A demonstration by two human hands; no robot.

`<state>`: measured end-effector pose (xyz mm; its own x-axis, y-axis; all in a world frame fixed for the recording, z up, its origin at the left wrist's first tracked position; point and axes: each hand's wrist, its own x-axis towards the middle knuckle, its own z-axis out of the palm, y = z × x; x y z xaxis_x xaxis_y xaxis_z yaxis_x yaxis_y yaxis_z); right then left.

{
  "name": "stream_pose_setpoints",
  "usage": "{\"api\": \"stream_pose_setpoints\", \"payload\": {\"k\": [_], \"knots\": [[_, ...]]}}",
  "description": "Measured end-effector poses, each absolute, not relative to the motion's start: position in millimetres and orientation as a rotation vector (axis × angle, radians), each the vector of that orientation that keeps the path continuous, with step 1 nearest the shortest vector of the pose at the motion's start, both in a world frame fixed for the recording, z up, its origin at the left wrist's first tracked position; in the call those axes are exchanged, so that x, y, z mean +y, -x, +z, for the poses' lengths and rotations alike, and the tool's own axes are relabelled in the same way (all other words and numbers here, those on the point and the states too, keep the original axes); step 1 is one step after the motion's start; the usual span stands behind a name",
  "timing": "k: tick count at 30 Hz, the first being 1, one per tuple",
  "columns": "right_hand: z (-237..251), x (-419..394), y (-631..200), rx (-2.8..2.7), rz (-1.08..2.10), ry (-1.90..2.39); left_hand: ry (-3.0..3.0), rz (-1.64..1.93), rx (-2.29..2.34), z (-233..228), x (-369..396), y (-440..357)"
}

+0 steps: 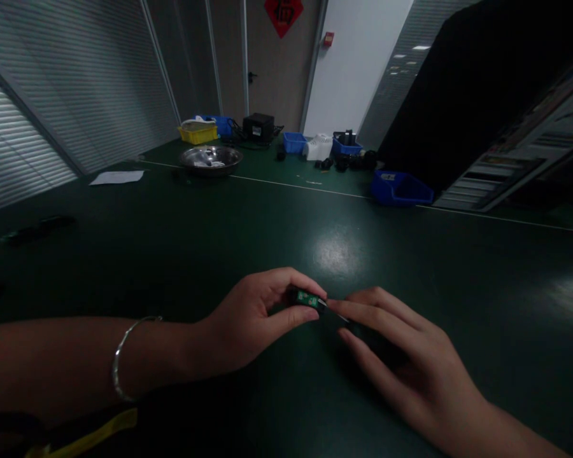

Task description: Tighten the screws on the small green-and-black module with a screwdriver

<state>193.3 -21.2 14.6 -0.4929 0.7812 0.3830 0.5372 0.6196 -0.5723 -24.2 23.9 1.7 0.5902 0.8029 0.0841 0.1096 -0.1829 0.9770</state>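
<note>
We pinch small green circuit board (307, 298) in left hand (248, 324), low over table (267, 216), steadying it. Right hand (396, 346) closed on thin dark tool (337, 313), tip meeting board edge. Blue bin (401, 189) well apart.

Green mat (267, 229) lies open ahead — blue bin (401, 188) stands far right.

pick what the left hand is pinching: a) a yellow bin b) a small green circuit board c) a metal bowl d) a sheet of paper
b, the left hand pinches a small green board between thumb and fingers, with the right hand touching its other end.
</note>
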Motion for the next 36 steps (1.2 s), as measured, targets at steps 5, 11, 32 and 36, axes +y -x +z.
{"api": "stream_pose_setpoints", "payload": {"k": [5,11,32,36], "knots": [[14.5,-20.8,-193.9,-2.229,0.528,1.021,-1.813,0.859,0.76,3.1,25.1,24.1],[13.8,-22.2,-194.4,-2.206,0.615,1.008,-1.718,0.798,0.732,0.3,26.1,24.8],[10.7,-24.2,-191.7,-2.067,0.703,1.062,-1.132,0.697,0.662,-1.5,28.5,21.9],[11.8,-25.7,-191.3,-1.998,0.632,1.098,-1.062,0.724,0.685,-4.9,27.1,21.6]]}}
